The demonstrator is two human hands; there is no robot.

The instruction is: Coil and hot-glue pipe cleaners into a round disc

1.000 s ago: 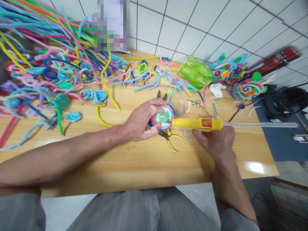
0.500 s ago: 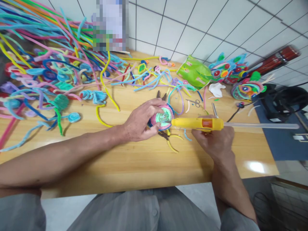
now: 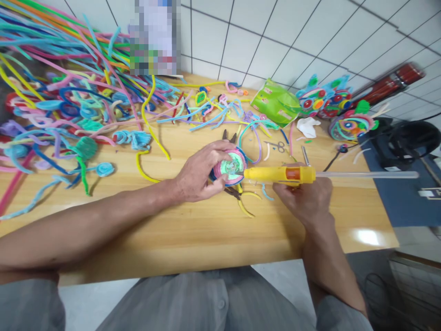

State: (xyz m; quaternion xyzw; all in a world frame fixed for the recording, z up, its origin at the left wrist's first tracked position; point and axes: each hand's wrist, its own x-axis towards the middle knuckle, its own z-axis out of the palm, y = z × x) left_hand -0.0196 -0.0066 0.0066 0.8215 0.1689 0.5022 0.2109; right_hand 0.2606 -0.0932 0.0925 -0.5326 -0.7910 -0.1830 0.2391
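Observation:
My left hand (image 3: 200, 174) is closed around a coiled pipe-cleaner disc (image 3: 231, 165) with a green centre and pink and blue rings, tilted up off the wooden table (image 3: 193, 230). My right hand (image 3: 305, 198) grips a yellow hot glue gun (image 3: 279, 174). Its nozzle touches the disc's right edge. A clear glue stick (image 3: 365, 174) juts out of the back of the gun to the right. Yellow-handled pliers (image 3: 245, 200) lie on the table just below the disc.
A large heap of coloured pipe cleaners (image 3: 69, 82) covers the table's left and back. Small scissors (image 3: 278, 146), a green packet (image 3: 274, 103), a white tissue (image 3: 308, 126) and finished coiled pieces (image 3: 336, 110) lie at the back right. A black device (image 3: 409, 140) sits beyond the right edge.
Hands, disc and glue gun keep the same hold on each other. The whole scene sits slightly further left and higher in view, as the camera has shifted a little.

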